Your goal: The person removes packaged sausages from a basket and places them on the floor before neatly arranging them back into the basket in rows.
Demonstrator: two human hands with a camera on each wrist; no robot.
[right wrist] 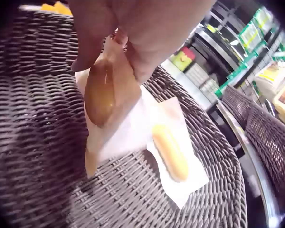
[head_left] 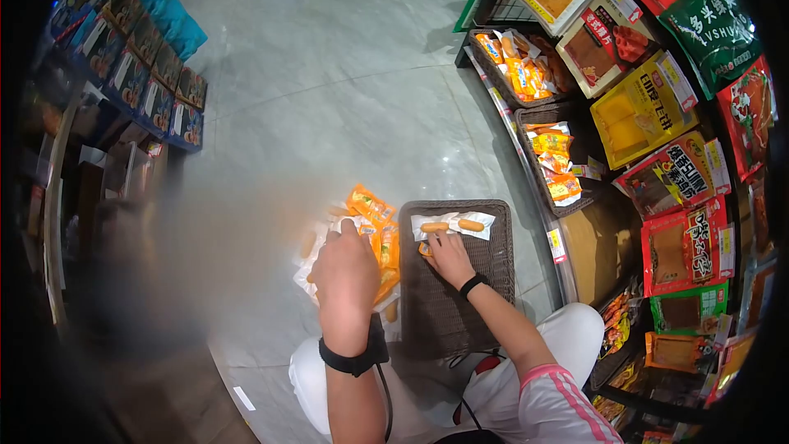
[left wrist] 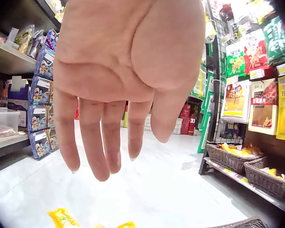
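My left hand (head_left: 349,273) hovers over a pile of orange and white sausage packets (head_left: 371,207) on the floor. The left wrist view shows its fingers (left wrist: 92,137) extended, with nothing against the palm. My right hand (head_left: 451,260) reaches into a brown woven basket (head_left: 460,312) beside the pile. Its fingers and thumb pinch the top end of a white-backed sausage packet (right wrist: 99,97), which hangs tilted above the weave. A second sausage packet (right wrist: 171,154) lies alongside it on the basket bottom.
Shelving on the right carries baskets of packets (head_left: 526,70) and hanging snack bags (head_left: 645,111). Boxes (head_left: 156,86) are stacked on the left. Grey tiled floor (head_left: 320,99) runs ahead between them. The person's knees (head_left: 575,329) flank the basket's near end.
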